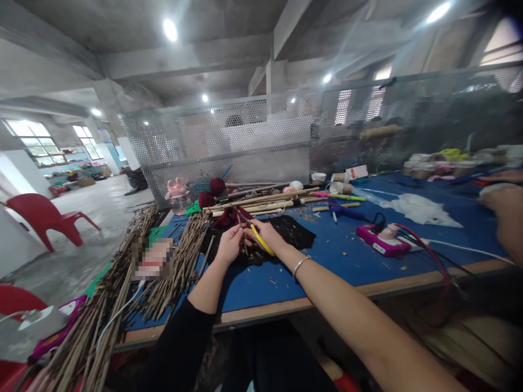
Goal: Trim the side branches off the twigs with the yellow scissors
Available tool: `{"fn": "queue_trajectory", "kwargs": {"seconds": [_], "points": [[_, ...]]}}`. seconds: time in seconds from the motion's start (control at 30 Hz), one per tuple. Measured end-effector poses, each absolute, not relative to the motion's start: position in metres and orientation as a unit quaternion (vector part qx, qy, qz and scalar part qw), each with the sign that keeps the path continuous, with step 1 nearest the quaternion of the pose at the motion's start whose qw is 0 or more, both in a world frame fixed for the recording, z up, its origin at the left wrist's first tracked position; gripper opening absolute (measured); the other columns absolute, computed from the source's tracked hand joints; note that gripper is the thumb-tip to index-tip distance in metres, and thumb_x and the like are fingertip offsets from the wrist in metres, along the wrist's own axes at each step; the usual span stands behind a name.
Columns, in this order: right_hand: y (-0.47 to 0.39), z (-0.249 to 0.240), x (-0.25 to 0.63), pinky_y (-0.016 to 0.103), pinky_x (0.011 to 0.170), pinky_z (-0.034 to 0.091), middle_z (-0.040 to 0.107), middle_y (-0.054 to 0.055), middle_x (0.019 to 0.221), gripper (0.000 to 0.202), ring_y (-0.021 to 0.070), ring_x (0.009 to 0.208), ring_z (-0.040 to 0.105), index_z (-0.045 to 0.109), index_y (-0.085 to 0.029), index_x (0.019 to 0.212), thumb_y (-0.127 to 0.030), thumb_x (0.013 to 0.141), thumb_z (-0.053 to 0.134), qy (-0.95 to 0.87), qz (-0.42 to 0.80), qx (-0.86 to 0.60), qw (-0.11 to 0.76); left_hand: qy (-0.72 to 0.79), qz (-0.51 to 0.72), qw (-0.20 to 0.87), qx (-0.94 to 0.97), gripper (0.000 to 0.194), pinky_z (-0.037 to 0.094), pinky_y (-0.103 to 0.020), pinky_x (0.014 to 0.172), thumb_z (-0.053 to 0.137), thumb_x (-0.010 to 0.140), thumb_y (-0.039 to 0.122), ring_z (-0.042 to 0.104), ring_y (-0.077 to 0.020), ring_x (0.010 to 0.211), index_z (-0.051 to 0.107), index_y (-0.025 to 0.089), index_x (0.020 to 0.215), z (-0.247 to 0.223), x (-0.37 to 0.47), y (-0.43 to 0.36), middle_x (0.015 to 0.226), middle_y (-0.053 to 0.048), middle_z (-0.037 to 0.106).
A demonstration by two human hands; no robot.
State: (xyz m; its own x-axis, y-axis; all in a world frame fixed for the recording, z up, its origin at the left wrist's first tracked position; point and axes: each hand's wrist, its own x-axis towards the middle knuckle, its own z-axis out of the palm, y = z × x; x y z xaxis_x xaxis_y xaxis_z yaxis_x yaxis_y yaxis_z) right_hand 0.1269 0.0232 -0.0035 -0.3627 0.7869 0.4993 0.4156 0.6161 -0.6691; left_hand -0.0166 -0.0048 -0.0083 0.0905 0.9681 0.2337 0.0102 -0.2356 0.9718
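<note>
My left hand [230,244] is closed on a thin brown twig [240,223] above a black cloth [292,231] on the blue table. Close on its right, my right hand [265,235] grips yellow-handled scissors [261,239], whose blades point up and left near the twig. The fingertips of both hands are almost together. Behind them lies a dark red cloth [231,218]. Small bits of twig are scattered on the blue tabletop [261,291].
Bundles of twigs [180,267] lie on the left. Red yarn balls [217,187], long sticks and a blue glue gun [343,210] lie behind. A purple power strip [382,242] and white plastic bag [429,209] are at right, near another person's hand [506,209].
</note>
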Motion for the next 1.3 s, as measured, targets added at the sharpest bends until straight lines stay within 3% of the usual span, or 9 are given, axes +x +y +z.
{"fn": "queue_trajectory", "kwargs": {"seconds": [0.17, 0.3, 0.43, 0.73, 1.03, 1.3], "points": [[0.026, -0.006, 0.130, 0.022, 0.058, 0.039, 0.066, 0.004, 0.075, 0.038, 0.0161, 0.065, 0.059, 0.058, -0.021, 0.101, -0.050, 0.077, 0.053, -0.795, 0.145, -0.447, 0.383, 0.428, 0.524, 0.430, 0.597, 0.042, 0.036, -0.017, 0.036, 0.050, 0.078, 0.039, 0.055, -0.0114, 0.048, 0.057, 0.010, 0.109, -0.010, -0.016, -0.003, 0.058, -0.002, 0.061], [0.021, -0.002, 0.130, 0.024, 0.063, 0.039, 0.064, 0.005, 0.087, 0.047, 0.0191, 0.077, 0.060, 0.052, -0.023, 0.109, -0.054, 0.073, 0.057, -0.811, 0.058, -0.474, 0.339, 0.432, 0.543, 0.410, 0.593, 0.033, 0.036, -0.016, 0.037, 0.049, 0.079, 0.038, 0.049, -0.0082, 0.043, 0.061, 0.012, 0.095, -0.012, -0.018, -0.003, 0.059, -0.001, 0.059], [0.019, -0.002, 0.126, 0.029, 0.075, 0.041, 0.057, 0.009, 0.101, 0.054, 0.0211, 0.093, 0.054, 0.046, -0.020, 0.113, -0.053, 0.073, 0.058, -0.829, 0.028, -0.436, 0.350, 0.419, 0.548, 0.419, 0.591, 0.029, 0.034, -0.016, 0.036, 0.053, 0.077, 0.038, 0.043, -0.0054, 0.039, 0.061, 0.011, 0.082, -0.014, -0.019, -0.003, 0.060, 0.000, 0.058], [0.026, -0.006, 0.125, 0.036, 0.084, 0.039, 0.054, 0.013, 0.103, 0.061, 0.0236, 0.096, 0.051, 0.044, -0.014, 0.116, -0.052, 0.071, 0.060, -0.838, 0.020, -0.402, 0.369, 0.404, 0.527, 0.472, 0.580, 0.031, 0.038, -0.020, 0.036, 0.054, 0.075, 0.040, 0.042, -0.0060, 0.035, 0.060, 0.010, 0.077, -0.012, -0.014, -0.005, 0.055, 0.001, 0.055], [0.017, 0.003, 0.128, 0.023, 0.062, 0.036, 0.062, 0.005, 0.087, 0.045, 0.0175, 0.075, 0.058, 0.049, -0.022, 0.107, -0.051, 0.074, 0.058, -0.841, 0.063, -0.441, 0.306, 0.420, 0.530, 0.428, 0.600, 0.031, 0.035, -0.018, 0.033, 0.051, 0.077, 0.040, 0.041, -0.0062, 0.035, 0.061, 0.011, 0.082, -0.017, -0.015, -0.002, 0.052, 0.002, 0.054], [0.015, 0.003, 0.127, 0.020, 0.056, 0.035, 0.065, 0.004, 0.072, 0.041, 0.0186, 0.069, 0.063, 0.050, -0.022, 0.106, -0.054, 0.078, 0.051, -0.831, 0.067, -0.472, 0.286, 0.408, 0.532, 0.463, 0.580, 0.036, 0.033, -0.016, 0.034, 0.051, 0.078, 0.039, 0.043, -0.0066, 0.037, 0.061, 0.010, 0.095, -0.011, -0.014, -0.006, 0.048, 0.003, 0.052]]}}
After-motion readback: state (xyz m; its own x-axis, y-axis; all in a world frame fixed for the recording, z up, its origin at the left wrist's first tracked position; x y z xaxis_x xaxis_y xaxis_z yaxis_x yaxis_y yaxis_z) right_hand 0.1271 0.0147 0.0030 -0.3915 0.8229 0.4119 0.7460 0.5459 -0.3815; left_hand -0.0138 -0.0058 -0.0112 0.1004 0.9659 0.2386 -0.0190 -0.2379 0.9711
